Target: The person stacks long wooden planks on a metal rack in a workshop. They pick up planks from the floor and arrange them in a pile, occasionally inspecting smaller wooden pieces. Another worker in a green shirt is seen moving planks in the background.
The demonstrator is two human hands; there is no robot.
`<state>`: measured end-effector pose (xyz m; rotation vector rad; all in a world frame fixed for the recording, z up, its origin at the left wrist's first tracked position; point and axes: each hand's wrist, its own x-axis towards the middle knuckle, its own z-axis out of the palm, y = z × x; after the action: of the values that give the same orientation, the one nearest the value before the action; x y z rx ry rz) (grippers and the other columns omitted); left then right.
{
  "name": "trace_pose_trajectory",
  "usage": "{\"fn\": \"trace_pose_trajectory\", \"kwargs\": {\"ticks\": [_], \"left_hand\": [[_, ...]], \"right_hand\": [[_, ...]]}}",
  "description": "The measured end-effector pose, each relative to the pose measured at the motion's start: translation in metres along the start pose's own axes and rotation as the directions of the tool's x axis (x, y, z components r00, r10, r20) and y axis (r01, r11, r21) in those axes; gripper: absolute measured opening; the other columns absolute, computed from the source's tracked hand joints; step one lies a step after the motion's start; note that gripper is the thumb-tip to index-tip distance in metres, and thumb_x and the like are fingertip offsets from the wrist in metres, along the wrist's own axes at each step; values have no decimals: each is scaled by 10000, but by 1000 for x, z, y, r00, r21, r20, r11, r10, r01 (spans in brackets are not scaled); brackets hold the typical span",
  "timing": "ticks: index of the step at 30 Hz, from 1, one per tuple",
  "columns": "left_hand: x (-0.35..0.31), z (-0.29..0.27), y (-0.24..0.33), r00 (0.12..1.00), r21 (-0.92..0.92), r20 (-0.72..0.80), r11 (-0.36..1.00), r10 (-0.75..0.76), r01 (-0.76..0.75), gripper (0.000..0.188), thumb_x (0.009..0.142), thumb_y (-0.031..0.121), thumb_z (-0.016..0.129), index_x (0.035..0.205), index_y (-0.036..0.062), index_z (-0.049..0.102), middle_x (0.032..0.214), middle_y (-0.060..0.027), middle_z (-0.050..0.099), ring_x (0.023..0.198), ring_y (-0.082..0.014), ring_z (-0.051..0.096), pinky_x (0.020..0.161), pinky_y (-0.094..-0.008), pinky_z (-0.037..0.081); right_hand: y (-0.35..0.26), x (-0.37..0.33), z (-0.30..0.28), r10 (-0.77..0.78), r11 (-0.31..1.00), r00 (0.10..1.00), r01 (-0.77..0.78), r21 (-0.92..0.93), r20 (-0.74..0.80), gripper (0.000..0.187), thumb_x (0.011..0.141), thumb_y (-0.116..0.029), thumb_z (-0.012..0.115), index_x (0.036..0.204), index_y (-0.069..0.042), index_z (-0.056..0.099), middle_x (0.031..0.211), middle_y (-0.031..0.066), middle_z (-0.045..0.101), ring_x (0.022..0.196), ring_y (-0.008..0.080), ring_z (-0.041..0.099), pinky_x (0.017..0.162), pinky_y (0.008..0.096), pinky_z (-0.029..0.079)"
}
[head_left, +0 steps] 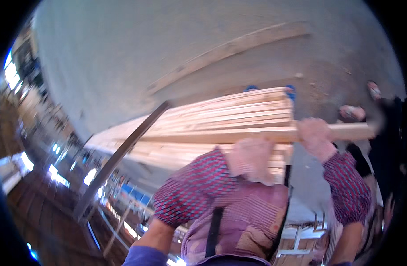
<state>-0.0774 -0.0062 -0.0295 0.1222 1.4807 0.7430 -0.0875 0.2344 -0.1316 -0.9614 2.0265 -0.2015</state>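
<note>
Long pale wooden boards (221, 111) lie side by side in a stack that runs from the middle toward the far left. One board (354, 131) sticks out past the stack's right end. My right hand (316, 135), in a light glove, is closed round this board just beyond the stack. My left hand (252, 157), also gloved, is against the near side of the same board, over the stack. Its fingers are blurred and partly hidden, so I cannot tell their grip. Checked sleeve covers are on both my forearms.
A dark bar (128, 144) slants across the stack on the left. A single board (230, 48) lies on the grey floor (123, 40) beyond. Another person in dark clothes (387, 146) stands close at the right, near the board's end. Blue parts (291, 91) show by the stack.
</note>
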Motion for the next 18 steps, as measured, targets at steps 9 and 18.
{"fn": "trace_pose_trajectory", "kwargs": {"ticks": [9, 18], "left_hand": [[-35, 0, 22, 1000, 24, 3, 1000, 14, -14, 848, 570, 419, 772, 1187, -83, 481, 1119, -200, 548, 973, -304, 635, 791, -389, 531], [-45, 36, 32, 986, 65, -160, 996, -50, 61, 727, 579, 346, 762, 1137, -49, 511, 1053, -121, 506, 932, -263, 611, 708, -381, 517]], "right_hand": [[-5, -2, -8, 55, 992, 995, -46, -115, 79, 155, 721, -150, 651, 823, -96, 548, 823, 97, 576, 816, 284, 587, 713, 406, 460], [-2, -2, 12, 20, 991, 999, -14, -134, 41, 173, 719, -175, 680, 831, -95, 575, 792, 95, 579, 808, 276, 592, 718, 402, 461]]}}
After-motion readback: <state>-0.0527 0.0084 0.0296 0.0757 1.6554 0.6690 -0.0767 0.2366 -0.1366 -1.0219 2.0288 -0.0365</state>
